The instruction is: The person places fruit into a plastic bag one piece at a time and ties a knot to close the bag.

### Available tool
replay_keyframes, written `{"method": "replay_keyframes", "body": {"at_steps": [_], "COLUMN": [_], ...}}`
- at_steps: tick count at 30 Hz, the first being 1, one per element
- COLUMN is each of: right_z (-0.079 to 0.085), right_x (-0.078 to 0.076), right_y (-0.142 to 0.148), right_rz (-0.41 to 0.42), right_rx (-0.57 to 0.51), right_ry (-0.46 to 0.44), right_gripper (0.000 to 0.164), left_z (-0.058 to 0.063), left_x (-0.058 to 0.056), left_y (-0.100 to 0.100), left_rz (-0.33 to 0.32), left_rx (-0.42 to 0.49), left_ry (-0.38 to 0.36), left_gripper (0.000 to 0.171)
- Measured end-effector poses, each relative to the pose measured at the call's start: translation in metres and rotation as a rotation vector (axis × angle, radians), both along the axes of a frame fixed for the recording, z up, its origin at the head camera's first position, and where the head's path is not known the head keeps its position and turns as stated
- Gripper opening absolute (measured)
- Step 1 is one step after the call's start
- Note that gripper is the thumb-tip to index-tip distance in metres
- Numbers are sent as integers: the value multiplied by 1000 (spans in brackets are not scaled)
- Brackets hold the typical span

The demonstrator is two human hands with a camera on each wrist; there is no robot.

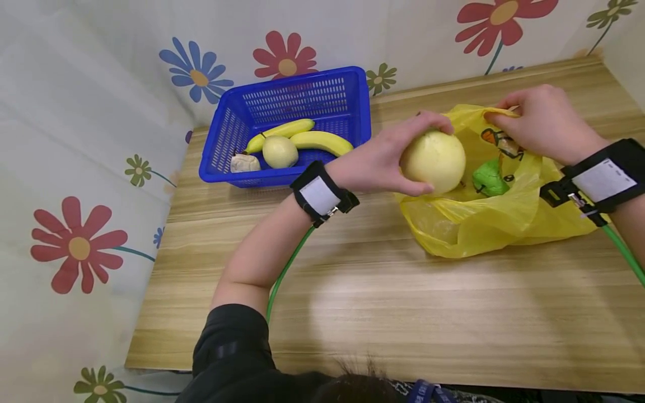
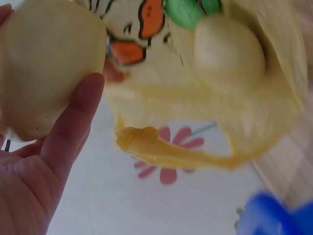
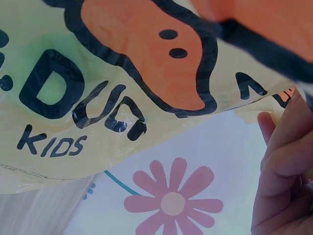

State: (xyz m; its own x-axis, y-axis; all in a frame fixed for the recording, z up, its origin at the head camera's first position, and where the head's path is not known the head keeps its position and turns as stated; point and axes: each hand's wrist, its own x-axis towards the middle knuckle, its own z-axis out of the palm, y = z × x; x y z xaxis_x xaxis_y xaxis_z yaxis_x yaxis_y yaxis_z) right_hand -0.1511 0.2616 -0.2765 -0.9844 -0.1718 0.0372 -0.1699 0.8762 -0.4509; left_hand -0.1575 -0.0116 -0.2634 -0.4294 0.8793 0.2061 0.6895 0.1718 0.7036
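Note:
My left hand (image 1: 385,157) grips a large, round, pale yellow pear (image 1: 437,162) at the mouth of a yellow plastic bag (image 1: 534,204). The pear fills the upper left of the left wrist view, where a dark stem pokes out below it. At the bag's upper edge, my right hand (image 1: 551,120) pinches the plastic between thumb and fingers. A crumpled-looking green item (image 1: 490,179) lies inside the bag; its kind is unclear. Another pale round fruit (image 2: 229,54) shows in the bag in the left wrist view. Printed orange figures and black letters cover part of the plastic.
A blue plastic basket (image 1: 360,106) stands at the back left. It holds two bananas (image 1: 322,141), a smaller pale pear (image 1: 280,152) and a whitish, wrinkled lump (image 1: 244,163). Flower-printed curtain (image 1: 322,33) borders the wooden table (image 1: 383,313) behind and at left.

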Motion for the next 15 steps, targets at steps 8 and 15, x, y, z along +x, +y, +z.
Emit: {"method": "replay_keyframes", "body": {"at_steps": [8, 15], "right_z": [2, 7], "right_x": [2, 5], "right_y": [-4, -7], "right_rz": [9, 0], "right_rx": [-5, -8], "right_ry": [35, 48], "right_gripper": [37, 36], "left_z": [-30, -56], "left_x": [-9, -18], "left_y": [53, 83], "left_rz": [14, 57], "left_rx": [-233, -352], "left_ry": [64, 186], "left_gripper": [74, 81]}}
